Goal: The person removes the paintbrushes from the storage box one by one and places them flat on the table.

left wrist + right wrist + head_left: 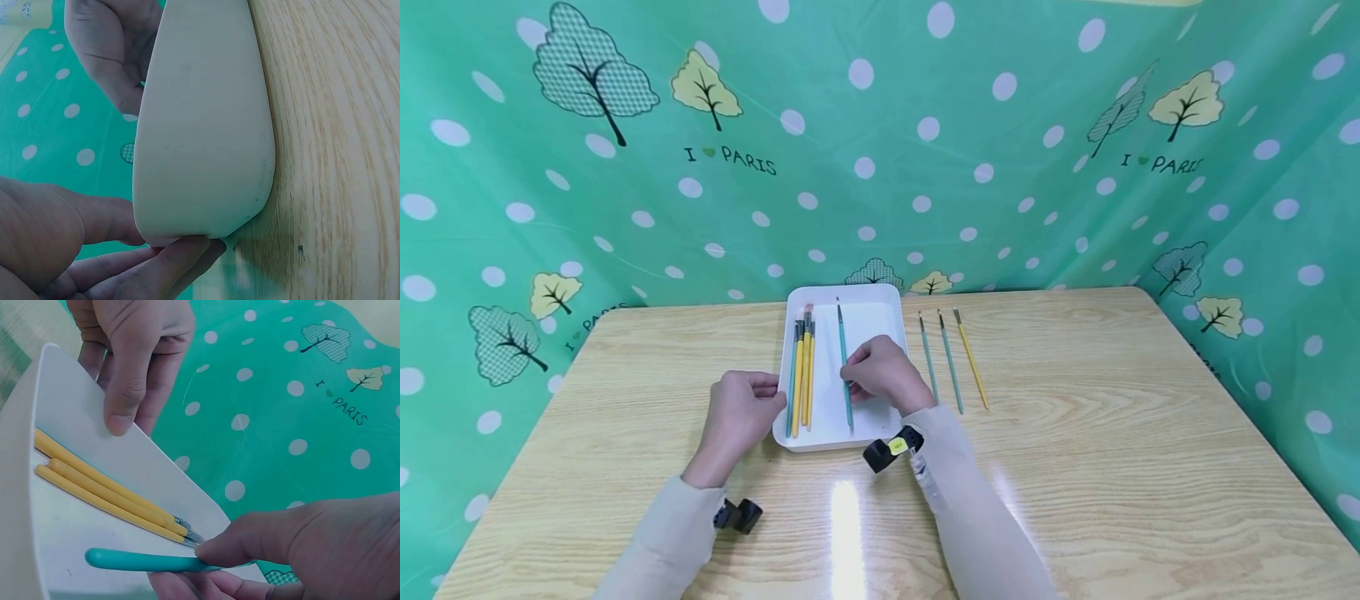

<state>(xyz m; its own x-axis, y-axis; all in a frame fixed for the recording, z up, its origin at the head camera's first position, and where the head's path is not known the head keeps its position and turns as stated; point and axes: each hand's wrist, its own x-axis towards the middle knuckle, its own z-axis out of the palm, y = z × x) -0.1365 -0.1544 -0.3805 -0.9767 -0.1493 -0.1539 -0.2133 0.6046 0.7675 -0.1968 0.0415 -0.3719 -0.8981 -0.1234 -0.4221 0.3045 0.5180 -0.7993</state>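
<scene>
My right hand [883,372] pinches a teal paintbrush [842,342] between thumb and fingers over the white tray [872,317]; its bristles point away from me. With thumb and fingers on either side of the left wall, my left hand [743,408] grips the tray's rim. Along the left inside of the tray lie several brushes: a teal-handled paintbrush [792,396] and yellow-handled paintbrushes [806,383]. In the right wrist view the teal handle [144,559] of the held brush slants above the tray floor, beside the yellow handles [106,487].
Right of the tray, two teal paintbrushes [950,362] and one yellow paintbrush [972,358] lie on the wooden table [1120,433]. A green dotted curtain [970,125] hangs behind the table's back edge. Each wrist carries a small black camera [891,450].
</scene>
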